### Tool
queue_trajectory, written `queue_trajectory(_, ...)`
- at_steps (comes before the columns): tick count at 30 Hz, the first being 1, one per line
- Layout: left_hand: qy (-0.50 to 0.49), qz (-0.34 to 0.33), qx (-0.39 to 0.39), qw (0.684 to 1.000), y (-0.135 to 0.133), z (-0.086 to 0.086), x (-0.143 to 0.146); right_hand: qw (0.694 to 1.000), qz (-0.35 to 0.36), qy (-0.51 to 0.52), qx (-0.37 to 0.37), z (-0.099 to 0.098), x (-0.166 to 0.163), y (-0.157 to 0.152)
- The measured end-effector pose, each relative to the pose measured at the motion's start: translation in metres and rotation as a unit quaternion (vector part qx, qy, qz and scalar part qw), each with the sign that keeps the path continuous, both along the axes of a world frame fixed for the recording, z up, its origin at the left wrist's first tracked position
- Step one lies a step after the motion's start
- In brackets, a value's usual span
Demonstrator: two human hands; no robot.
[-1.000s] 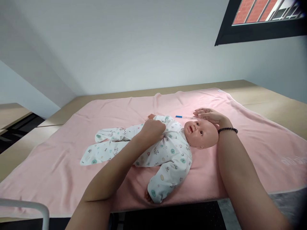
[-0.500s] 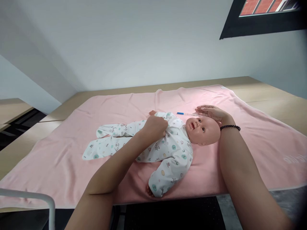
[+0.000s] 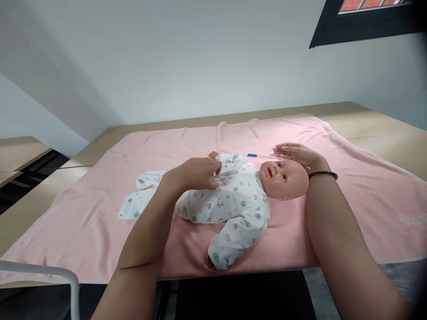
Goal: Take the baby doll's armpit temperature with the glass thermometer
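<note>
A baby doll (image 3: 233,200) in a white printed sleepsuit lies on its back on a pink blanket (image 3: 100,200), head to the right. My left hand (image 3: 191,174) hovers over the doll's belly with fingers pinched on the sleepsuit's front. My right hand (image 3: 296,154) lies flat and open on top of the doll's bald head (image 3: 285,180); a dark bead bracelet circles that wrist. A thin thermometer with a blue end (image 3: 262,156) lies on the blanket just behind the doll, by my right fingertips.
The blanket covers a wooden table (image 3: 383,129) that meets a grey wall. A black-framed window (image 3: 367,22) is at the upper right. A white metal rail (image 3: 50,275) stands at the lower left, below the table's near edge.
My left hand has moved left, from the doll's chest toward its belly, and now covers part of the legs. My right hand has stayed on the head. The view has tilted slightly.
</note>
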State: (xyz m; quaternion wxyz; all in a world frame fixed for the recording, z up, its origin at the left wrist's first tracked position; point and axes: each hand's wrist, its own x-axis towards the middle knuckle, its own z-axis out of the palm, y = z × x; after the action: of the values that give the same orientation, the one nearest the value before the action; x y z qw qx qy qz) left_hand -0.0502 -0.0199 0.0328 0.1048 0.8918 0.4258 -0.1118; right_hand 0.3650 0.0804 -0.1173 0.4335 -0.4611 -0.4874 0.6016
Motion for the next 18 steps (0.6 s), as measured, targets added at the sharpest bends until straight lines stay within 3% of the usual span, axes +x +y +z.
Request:
queue_trajectory(5,0.012,0.023,-0.068,0.997,0.008,0.002,-0.009,1.0,-0.004,-0.001,-0.002,0.001,-0.001,-0.001)
queue_trajectory(18,0.038,0.015,-0.112,0.993,0.011,0.006,-0.026,1.0,-0.004,0.0,-0.009,-0.001,0.0,0.002)
